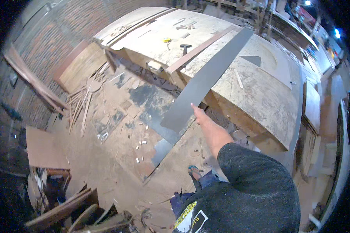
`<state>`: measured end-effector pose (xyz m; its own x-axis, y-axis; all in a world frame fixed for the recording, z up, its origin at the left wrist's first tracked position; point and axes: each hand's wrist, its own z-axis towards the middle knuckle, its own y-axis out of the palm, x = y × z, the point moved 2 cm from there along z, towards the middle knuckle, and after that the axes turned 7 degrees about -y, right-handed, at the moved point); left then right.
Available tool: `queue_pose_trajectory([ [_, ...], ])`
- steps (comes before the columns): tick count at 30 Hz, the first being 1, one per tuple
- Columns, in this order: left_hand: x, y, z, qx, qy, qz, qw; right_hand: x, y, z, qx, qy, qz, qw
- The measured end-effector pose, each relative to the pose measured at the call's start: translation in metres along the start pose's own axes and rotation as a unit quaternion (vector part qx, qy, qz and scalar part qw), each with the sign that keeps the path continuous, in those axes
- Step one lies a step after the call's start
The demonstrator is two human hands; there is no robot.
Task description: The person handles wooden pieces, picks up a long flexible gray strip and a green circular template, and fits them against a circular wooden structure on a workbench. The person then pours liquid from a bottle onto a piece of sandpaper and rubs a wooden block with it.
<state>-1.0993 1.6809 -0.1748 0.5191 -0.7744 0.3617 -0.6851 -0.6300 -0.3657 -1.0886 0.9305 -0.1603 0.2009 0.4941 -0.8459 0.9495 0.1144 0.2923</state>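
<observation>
A long grey board point(212, 77) slants across the view, its far end over the workbench point(256, 108) and its near end out over the floor. My right hand point(197, 113) grips the board's right edge near that close end, thumb on the top face and the other fingers hidden beneath. My left hand does not show. Left of the board, a reddish wooden strip point(200, 49) lies on the bench, with a hammer point(186, 47) and a yellow tape measure point(167, 40) close by. A small dark grey offcut point(251, 60) rests to the board's right.
Grey sheet pieces point(162, 150) lie on the dusty floor, among small white blocks point(144, 142) and dark stains. Thin wood scraps point(81, 101) are piled by the brick wall point(39, 50). Boards point(62, 211) stand at lower left; more panels point(312, 101) line the right side.
</observation>
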Motion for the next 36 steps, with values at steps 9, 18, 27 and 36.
queue_pose_trajectory([
  [9,0.264,-0.050,0.076,-0.131,0.231,0.194,0.944,0.000,0.177,-0.097,-0.191,0.113,0.200,0.954],
  [18,0.514,0.013,0.025,-0.345,0.450,0.276,0.776,-0.016,0.302,-0.309,-0.270,0.259,0.126,0.919],
  [27,0.562,0.028,0.059,-0.363,0.087,-0.496,0.784,-0.090,0.271,-0.287,-0.639,0.105,-0.117,0.753],
  [36,0.585,-0.073,-0.012,-0.115,0.318,-0.589,0.734,-0.124,0.071,-0.033,-0.156,0.053,0.086,0.983],
])
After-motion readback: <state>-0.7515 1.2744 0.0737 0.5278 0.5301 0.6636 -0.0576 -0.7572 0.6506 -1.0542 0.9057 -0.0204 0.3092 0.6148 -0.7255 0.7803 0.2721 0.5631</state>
